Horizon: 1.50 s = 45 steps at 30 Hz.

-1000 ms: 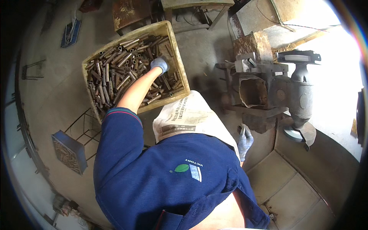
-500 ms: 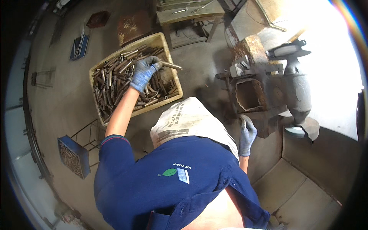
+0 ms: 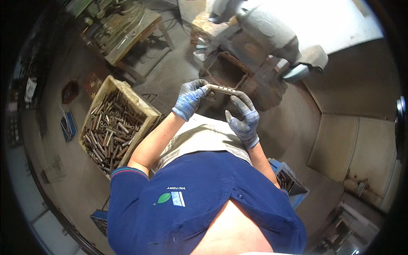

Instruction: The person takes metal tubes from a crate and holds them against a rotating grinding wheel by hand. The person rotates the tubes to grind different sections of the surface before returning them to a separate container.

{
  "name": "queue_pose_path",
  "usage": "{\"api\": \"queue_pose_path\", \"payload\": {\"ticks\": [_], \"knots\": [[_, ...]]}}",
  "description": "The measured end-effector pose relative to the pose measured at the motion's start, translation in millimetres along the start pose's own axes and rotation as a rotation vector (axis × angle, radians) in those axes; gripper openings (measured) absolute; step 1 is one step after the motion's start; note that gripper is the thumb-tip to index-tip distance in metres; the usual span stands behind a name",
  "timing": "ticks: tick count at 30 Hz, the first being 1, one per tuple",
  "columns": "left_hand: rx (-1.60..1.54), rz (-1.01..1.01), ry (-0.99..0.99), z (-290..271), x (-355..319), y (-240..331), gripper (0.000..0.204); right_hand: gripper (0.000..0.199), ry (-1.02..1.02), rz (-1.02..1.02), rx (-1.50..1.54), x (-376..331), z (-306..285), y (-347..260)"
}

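Observation:
A short metal tube (image 3: 221, 89) with a row of small holes along it lies nearly level in front of my waist. My left hand (image 3: 190, 97), in a blue and grey work glove, is closed on its left end. My right hand (image 3: 245, 118), gloved the same way, has its fingertips at the tube's right end. Its thumb stands apart from the fingers and off the tube. Left of my left arm is a yellowish bin (image 3: 149, 111) heaped with many similar brown and grey tubes (image 3: 112, 127).
Ahead stands a bench grinder (image 3: 272, 29) with a wheel (image 3: 296, 72) at its near right. Its stand has a square opening (image 3: 227, 70). A worn workbench (image 3: 146, 32) with tools is at far left. Blue baskets (image 3: 67, 126) stand on the floor, one (image 3: 293, 180) by my right elbow.
My left hand has carried the tube from above the bin to in front of me. My right hand has come up to its other end. The view has turned rightward.

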<state>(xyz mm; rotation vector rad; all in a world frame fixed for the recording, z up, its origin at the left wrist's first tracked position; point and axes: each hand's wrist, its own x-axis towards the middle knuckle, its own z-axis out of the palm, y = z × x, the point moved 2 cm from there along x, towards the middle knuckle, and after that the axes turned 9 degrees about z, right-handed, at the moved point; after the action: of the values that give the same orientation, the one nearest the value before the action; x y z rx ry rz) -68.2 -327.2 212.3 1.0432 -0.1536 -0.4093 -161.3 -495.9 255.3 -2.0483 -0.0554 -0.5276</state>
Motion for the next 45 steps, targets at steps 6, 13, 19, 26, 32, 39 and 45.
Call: {"api": "queue_pose_path", "payload": {"ticks": [6,13,19,26,32,39,45], "knots": [[0.033,-0.121,-0.061,50,17,-39,0.012,0.034,0.148,0.292,0.170,-29,-39,43],[0.229,-0.063,-0.283,96,53,-57,0.015,0.027,0.400,0.334,0.145,-43,-70,61],[0.221,-0.099,-0.394,115,86,-77,0.017,0.020,0.517,0.305,-0.026,-36,-84,65],[0.207,-0.131,-0.477,133,132,-98,0.012,0.020,0.643,0.380,0.052,-19,-86,101],[0.190,-0.159,-0.553,152,163,-104,0.011,0.019,0.675,0.495,0.444,-6,-91,124],[0.352,-0.115,-0.545,165,184,-130,0.013,0.014,0.755,0.541,-0.006,4,-107,147],[0.175,-0.283,-0.477,177,196,-143,0.010,0.016,0.708,0.586,0.038,3,-117,178]]}}
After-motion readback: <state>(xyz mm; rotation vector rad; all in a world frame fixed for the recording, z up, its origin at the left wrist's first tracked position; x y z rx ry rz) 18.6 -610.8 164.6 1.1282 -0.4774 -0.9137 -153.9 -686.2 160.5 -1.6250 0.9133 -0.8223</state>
